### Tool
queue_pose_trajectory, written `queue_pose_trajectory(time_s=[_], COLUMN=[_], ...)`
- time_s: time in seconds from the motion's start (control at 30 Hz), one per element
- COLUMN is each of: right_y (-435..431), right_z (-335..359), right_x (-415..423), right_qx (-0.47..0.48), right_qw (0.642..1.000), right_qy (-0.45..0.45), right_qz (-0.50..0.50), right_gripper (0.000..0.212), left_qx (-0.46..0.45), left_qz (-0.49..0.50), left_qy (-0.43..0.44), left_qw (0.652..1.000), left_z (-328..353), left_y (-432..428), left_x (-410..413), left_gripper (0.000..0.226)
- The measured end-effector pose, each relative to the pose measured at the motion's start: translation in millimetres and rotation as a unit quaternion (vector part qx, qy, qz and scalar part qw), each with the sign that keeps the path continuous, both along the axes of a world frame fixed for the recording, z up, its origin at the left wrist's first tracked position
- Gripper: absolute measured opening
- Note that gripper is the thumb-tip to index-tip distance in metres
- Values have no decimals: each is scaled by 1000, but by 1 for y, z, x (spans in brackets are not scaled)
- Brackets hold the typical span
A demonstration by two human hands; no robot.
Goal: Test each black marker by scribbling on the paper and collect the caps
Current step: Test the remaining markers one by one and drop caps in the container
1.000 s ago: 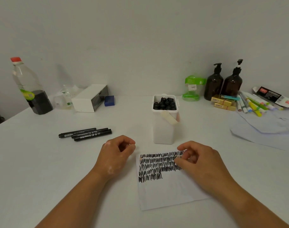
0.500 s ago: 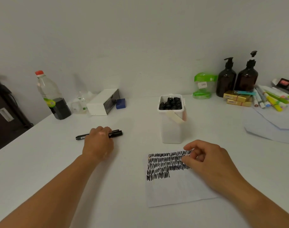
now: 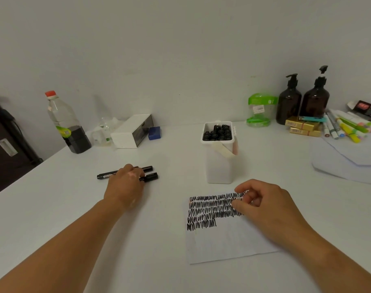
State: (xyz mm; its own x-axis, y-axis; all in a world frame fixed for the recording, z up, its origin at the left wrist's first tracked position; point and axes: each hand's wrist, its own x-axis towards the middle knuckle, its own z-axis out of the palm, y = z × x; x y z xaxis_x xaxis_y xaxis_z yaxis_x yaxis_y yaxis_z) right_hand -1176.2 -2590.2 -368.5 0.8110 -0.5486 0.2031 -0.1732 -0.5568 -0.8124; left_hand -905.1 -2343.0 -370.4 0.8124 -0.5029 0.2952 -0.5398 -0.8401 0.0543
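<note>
Your left hand (image 3: 125, 187) covers the black markers (image 3: 147, 172) on the white tabletop (image 3: 53, 208); two show, and any others are hidden, as is your grip. Your right hand (image 3: 264, 208), fingers loosely curled and pinching nothing visible, rests on one scribbled paper (image 3: 222, 240). One white tub (image 3: 219, 166) behind it holds black caps (image 3: 217, 133), too many to count. Labels are unreadable.

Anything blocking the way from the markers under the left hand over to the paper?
Nothing visible. The left hand is on the black markers, and bare table lies between them and the paper. The white tub stands behind that line.
</note>
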Motion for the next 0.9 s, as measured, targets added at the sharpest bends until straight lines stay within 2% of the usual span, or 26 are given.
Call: queue_pose_trajectory(time_s=[0.17, 0.23, 0.3, 0.37, 0.47, 0.53, 0.6, 0.7, 0.77, 0.83, 0.87, 0.9], right_y=[1, 1, 2, 4, 6, 8, 12, 15, 16, 14, 13, 13], right_z=[0, 0, 1, 2, 3, 5, 7, 7, 6, 6, 6, 6], right_x=[0, 0, 0, 0, -2, -3, -3, -2, -1, -1, -1, -1], right_qx=[-3, -4, -4, 2, 30, 56, 76, 78, 62, 56, 62, 75], right_qw=[1000, 1000, 1000, 1000, 999, 996, 992, 990, 991, 993, 993, 993], right_qy=[0, 0, 0, -4, -17, -26, -25, -5, 2, -8, -17, -28], right_qz=[3, 2, 3, 10, 36, 65, 94, 120, 117, 104, 96, 88], right_gripper=[16, 15, 15, 14, 13, 15, 28, 43, 39, 32, 30, 27], left_qx=[10, -59, -145, -241, -364, -425, -457, -493, -504, -502, -494, -479], left_qz=[-22, -33, -38, -53, -115, -145, -153, -154, -174, -198, -205, -209], left_qy=[23, 60, 134, 257, 436, 505, 545, 576, 587, 588, 583, 569], left_qw=[999, 996, 980, 935, 815, 737, 686, 633, 609, 603, 612, 635], left_z=[11, 21, 35, 47, 54, 51, 44, 32, 26, 22, 20, 19], left_y=[-5, -13, -22, -30, -38, -45, -55, -68, -71, -68, -65, -62], left_x=[-12, -22, -35, -50, -75, -90, -105, -120, -124, -125, -125, -124], left_gripper=[13, 16, 17, 23, 39, 46, 49, 51, 49, 37, 31, 26])
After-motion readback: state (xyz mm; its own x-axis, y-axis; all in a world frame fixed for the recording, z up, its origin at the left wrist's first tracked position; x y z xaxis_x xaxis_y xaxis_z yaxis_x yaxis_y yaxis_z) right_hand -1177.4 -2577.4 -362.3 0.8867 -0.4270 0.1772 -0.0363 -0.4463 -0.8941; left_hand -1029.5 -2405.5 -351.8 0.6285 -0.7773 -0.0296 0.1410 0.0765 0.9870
